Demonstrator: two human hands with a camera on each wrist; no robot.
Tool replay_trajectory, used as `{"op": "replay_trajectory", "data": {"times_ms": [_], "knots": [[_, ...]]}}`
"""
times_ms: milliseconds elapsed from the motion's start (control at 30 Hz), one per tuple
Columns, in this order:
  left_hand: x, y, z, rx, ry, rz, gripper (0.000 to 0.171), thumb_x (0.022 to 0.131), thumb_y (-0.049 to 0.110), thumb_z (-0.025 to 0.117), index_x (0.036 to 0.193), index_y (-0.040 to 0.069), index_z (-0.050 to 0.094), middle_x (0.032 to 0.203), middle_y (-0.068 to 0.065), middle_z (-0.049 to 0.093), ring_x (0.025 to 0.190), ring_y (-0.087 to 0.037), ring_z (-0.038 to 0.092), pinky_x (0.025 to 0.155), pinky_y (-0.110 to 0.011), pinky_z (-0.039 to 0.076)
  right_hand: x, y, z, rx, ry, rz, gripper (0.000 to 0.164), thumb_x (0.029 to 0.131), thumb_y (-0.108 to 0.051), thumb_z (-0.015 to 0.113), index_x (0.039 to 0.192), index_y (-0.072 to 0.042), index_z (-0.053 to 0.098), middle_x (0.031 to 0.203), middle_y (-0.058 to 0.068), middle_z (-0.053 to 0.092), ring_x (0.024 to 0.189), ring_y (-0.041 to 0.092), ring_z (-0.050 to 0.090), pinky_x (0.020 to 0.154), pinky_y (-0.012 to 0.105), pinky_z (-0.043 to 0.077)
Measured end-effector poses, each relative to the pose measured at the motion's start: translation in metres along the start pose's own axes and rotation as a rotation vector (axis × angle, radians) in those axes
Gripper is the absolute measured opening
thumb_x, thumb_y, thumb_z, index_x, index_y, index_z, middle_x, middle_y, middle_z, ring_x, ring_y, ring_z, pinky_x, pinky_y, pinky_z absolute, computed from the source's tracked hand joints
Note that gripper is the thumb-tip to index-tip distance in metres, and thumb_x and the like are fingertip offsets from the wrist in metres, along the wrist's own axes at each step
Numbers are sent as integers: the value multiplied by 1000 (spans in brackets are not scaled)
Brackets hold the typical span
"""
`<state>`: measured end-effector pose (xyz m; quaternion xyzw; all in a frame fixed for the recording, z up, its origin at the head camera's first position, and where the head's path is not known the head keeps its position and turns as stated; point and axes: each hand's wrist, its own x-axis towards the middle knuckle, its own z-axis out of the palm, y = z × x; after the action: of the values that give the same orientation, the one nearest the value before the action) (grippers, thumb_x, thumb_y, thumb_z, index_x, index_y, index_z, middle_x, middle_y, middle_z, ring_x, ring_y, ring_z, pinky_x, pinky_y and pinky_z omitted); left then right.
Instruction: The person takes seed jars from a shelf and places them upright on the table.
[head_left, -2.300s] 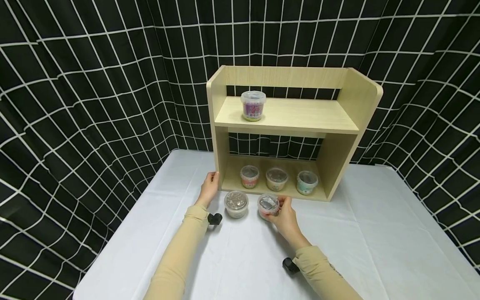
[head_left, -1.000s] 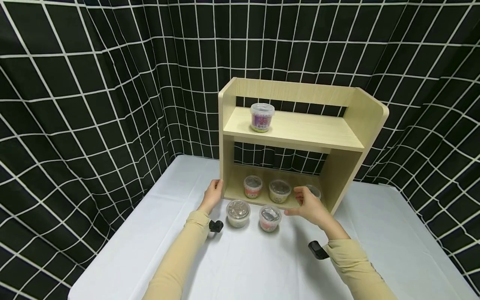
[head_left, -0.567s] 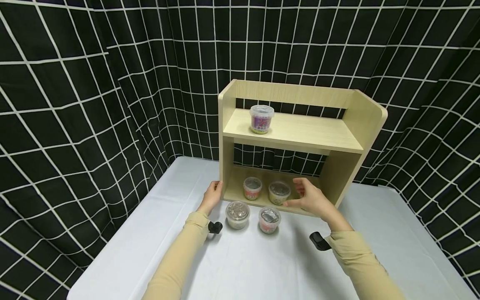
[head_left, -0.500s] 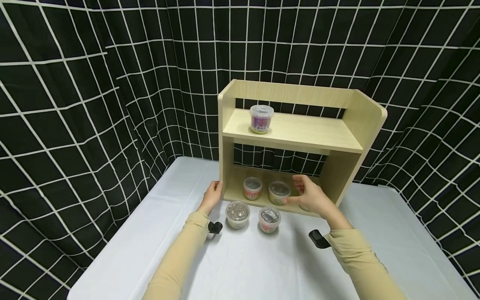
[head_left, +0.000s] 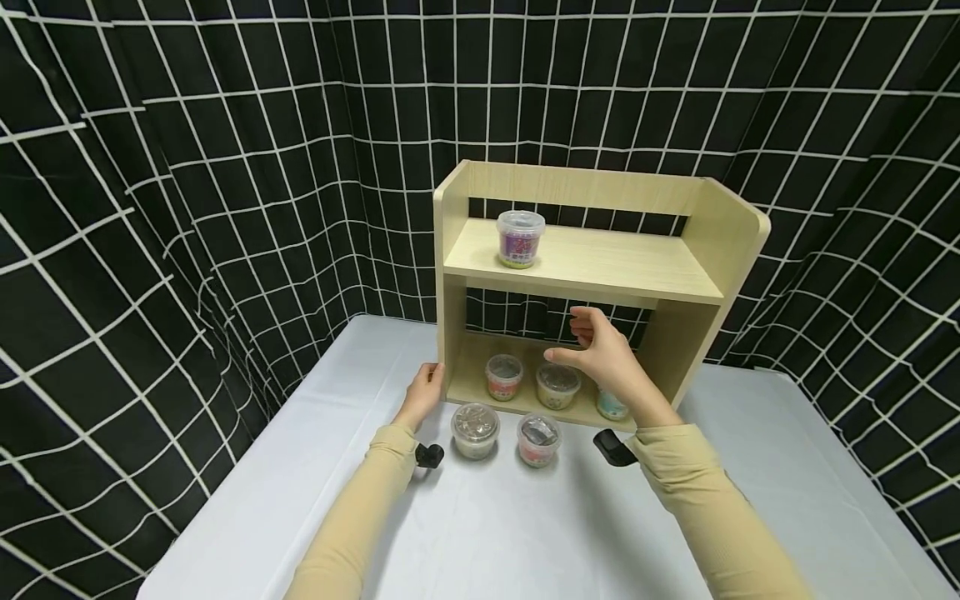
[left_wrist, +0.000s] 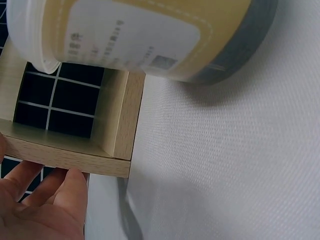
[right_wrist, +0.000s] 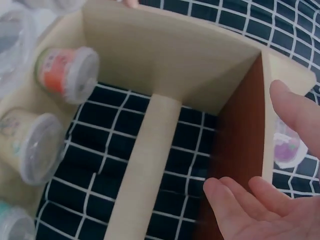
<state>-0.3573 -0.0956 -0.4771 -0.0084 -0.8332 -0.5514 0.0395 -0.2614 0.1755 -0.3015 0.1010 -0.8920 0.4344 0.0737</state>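
My right hand (head_left: pixel 606 358) hovers in front of the lower compartment of a wooden shelf (head_left: pixel 622 260), thumb and fingers spread apart with nothing between them. Behind and below it stand a cream tub (head_left: pixel 557 388) and a teal tub (head_left: pixel 611 405), the latter partly hidden by the wrist. A red-labelled tub (head_left: pixel 504 377) is left of them. My left hand (head_left: pixel 422 393) touches the shelf's left side panel with its fingers; the left wrist view shows those fingers (left_wrist: pixel 70 192) against the panel edge. Two lidded tubs, one greyish (head_left: pixel 475 431) and one pink (head_left: pixel 538 440), stand on the table before the shelf.
A purple tub (head_left: pixel 519 239) stands on the upper board, toward its left end. White cloth covers the table (head_left: pixel 480 533). Black curtains (head_left: pixel 247 167) with a white grid surround it. In the left wrist view a yellow-labelled tub (left_wrist: pixel 220 30) looms close to the camera.
Earlier my right hand held the pink tub on the table. It let go, moved right in front of the teal tub, then rose and shifted slightly left. My left hand stays at the panel.
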Motion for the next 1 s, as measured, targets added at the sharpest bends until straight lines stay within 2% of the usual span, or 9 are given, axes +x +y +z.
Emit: {"op": "replay_trajectory", "data": {"times_ms": [233,500,800,1000], "knots": [[1,-3,1,-17,-10,-5,50,100,43,34,131,5,45,126,-18,50,117,-34,46,93,-46,39,8,-16,2,64,31,-27,80,77,-25,77,139,-1,32,131,21,45,121,31,43,101,36,34],[2,-3,1,-4,4,16,51,100,43,34,129,4,46,124,-19,51,116,-36,47,93,-47,39,21,-37,-4,70,84,-79,74,79,-21,76,137,-1,34,129,19,46,121,27,44,100,30,34],[2,-3,0,-12,11,15,49,100,42,35,128,5,47,124,-19,51,114,-35,48,91,-46,40,30,-54,-10,64,76,-64,81,78,-25,77,139,-1,30,131,20,44,122,30,42,102,36,32],[-1,-2,0,-12,3,24,51,100,42,35,129,3,46,126,-21,49,115,-36,47,92,-47,40,36,-63,-13,25,88,-57,78,83,-31,71,140,0,27,133,22,41,124,32,39,102,39,32]]}}
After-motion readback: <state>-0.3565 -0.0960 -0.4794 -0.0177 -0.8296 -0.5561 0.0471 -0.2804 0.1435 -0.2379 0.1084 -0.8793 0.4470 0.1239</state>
